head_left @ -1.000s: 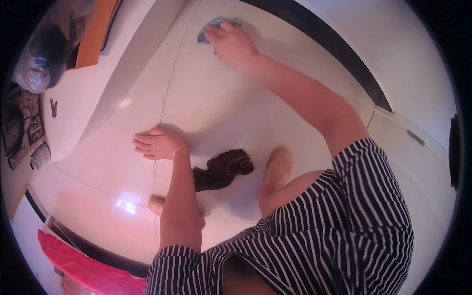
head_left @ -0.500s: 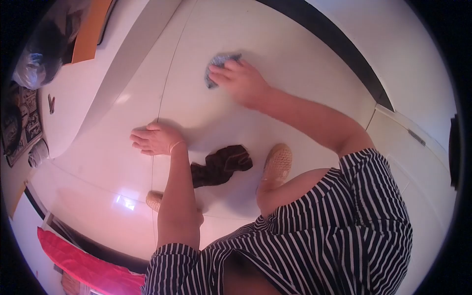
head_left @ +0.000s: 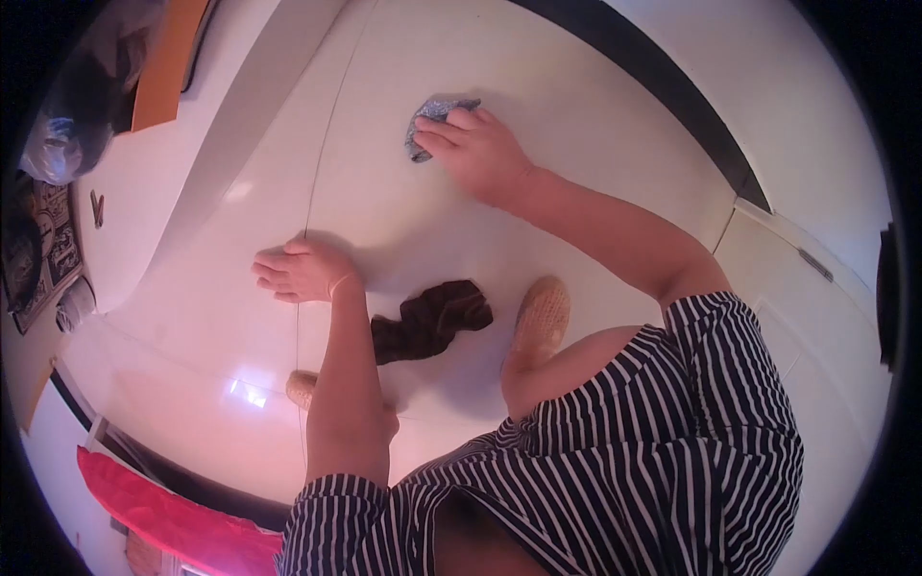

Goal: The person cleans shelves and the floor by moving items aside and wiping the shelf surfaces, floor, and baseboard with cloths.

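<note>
My right hand (head_left: 478, 158) presses a crumpled grey-blue cloth (head_left: 432, 127) against the pale tiled floor (head_left: 538, 125). Its fingers lie over the near side of the cloth, and the palm hides part of it. To the left, my left hand (head_left: 305, 272) rests flat on the floor with its fingers stretched out and nothing in it. A thin band circles that wrist. Between my feet lies a bunched dark brown cloth (head_left: 434, 322), apart from both hands and partly behind my left forearm.
My woven tan shoes (head_left: 542, 317) stand on either side of the brown cloth. A white cabinet or wall (head_left: 836, 288) with a dark base strip (head_left: 672, 77) runs along the right. At left are a plastic bag (head_left: 62, 144) and an orange-brown board (head_left: 163, 77). Red fabric (head_left: 163, 509) hangs lower left.
My right hand and the grey-blue cloth have slid slightly farther away along the floor. My left hand and the brown cloth stay in place; the view has shifted a little.
</note>
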Action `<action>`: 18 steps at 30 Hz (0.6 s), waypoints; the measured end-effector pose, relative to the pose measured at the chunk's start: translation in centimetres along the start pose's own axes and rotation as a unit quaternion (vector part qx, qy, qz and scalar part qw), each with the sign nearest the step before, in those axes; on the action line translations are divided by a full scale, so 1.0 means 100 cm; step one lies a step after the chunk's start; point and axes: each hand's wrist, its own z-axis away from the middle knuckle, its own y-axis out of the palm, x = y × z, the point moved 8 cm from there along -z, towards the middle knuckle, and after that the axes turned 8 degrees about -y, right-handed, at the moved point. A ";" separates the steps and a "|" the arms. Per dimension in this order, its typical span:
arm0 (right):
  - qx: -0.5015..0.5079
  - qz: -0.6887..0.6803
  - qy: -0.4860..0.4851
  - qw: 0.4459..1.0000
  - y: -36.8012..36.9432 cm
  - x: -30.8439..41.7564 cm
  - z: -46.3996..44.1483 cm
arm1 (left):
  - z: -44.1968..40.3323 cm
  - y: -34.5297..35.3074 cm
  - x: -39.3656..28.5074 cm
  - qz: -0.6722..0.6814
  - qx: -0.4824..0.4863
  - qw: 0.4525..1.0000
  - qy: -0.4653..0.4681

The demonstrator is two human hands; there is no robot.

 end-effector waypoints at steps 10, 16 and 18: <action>0.047 0.135 0.224 0.964 0.004 -0.138 -0.016 | 0.004 -0.001 -0.001 -0.033 -0.175 0.983 0.052; -0.025 -0.019 -0.004 0.999 -0.009 -0.002 0.015 | -0.001 0.005 0.005 -0.016 0.020 1.000 -0.014; -0.013 0.034 0.043 0.998 -0.011 -0.039 0.003 | -0.001 0.006 0.004 -0.010 -0.006 1.000 -0.016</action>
